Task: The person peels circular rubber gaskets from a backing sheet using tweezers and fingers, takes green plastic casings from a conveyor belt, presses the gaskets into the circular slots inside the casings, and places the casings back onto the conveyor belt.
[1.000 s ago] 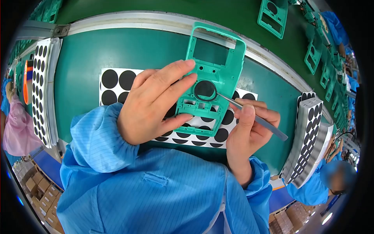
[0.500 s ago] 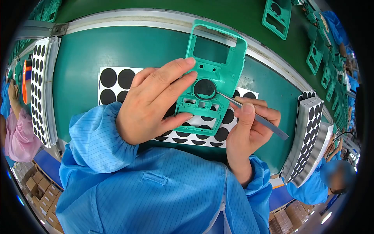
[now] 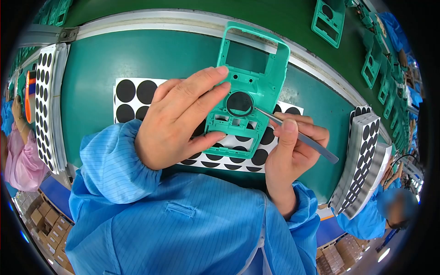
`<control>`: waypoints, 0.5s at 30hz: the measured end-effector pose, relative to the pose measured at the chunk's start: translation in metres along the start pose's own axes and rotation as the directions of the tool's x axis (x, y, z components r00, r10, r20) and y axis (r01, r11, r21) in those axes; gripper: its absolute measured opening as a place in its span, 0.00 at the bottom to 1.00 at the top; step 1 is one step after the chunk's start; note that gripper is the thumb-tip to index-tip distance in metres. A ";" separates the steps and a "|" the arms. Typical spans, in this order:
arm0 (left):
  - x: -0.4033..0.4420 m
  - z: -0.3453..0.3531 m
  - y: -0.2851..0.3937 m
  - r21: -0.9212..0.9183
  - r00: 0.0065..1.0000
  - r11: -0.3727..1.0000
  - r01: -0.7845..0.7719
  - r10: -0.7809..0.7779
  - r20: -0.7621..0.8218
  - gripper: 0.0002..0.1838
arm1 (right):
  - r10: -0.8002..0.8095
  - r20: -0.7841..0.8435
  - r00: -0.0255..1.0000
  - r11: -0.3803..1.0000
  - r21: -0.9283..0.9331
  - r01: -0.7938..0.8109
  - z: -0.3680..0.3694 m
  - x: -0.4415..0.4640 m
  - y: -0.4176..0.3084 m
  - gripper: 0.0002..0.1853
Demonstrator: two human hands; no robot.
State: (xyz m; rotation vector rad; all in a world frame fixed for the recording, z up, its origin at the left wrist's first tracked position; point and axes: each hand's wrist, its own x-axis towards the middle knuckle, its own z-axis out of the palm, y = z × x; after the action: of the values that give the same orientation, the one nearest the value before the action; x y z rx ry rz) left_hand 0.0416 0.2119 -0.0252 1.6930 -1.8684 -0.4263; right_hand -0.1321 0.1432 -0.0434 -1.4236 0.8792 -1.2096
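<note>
A green plastic housing [image 3: 268, 68] lies tilted over a white sheet of black round stickers [image 3: 146, 91]. My left hand [image 3: 178, 117] grips its left edge, with fingers on the upper side and the thumb lower down. Metal tweezers [image 3: 316, 145] are pinched in my right hand [image 3: 295, 151]. Their tips touch or nearly touch the right rim of the round opening, where a black disc [image 3: 239, 103] sits. Whether the tips hold the disc's edge is too small to tell.
Stacks of sticker sheets stand at the left [image 3: 47, 105] and right [image 3: 360, 165]. Beyond the metal rail [image 3: 183, 19], more green housings [image 3: 328, 23] lie on a dark green surface. A person in pink [image 3: 25, 160] is at far left, another in blue [image 3: 366, 222] at right.
The housing and both hands have shifted very slightly left. Housings beyond the rail have moved right and a little down. The far-left person's arm has moved. My grips look the same.
</note>
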 end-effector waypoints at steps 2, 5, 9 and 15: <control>0.000 0.000 0.000 0.002 1.000 1.000 0.002 -0.002 0.005 0.37 | 0.004 0.035 0.999 0.999 0.038 -0.005 -0.003 -0.001 0.002 0.11; 0.000 0.000 -0.001 0.001 1.000 1.000 0.001 -0.001 0.004 0.37 | -0.006 0.030 1.000 1.000 0.025 0.005 -0.001 -0.001 0.003 0.12; -0.001 -0.001 -0.002 0.010 1.000 1.000 -0.001 0.001 0.006 0.37 | 0.014 0.025 1.000 1.000 0.025 -0.014 0.000 -0.002 0.001 0.12; 0.000 -0.001 -0.002 0.015 1.000 1.000 -0.001 0.001 0.003 0.36 | -0.049 0.034 0.998 0.999 -0.012 0.049 0.002 -0.003 0.003 0.12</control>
State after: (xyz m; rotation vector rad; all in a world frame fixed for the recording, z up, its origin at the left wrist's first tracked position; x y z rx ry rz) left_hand 0.0436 0.2121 -0.0258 1.7024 -1.8787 -0.4149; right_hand -0.1309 0.1458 -0.0468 -1.4794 0.8344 -1.2153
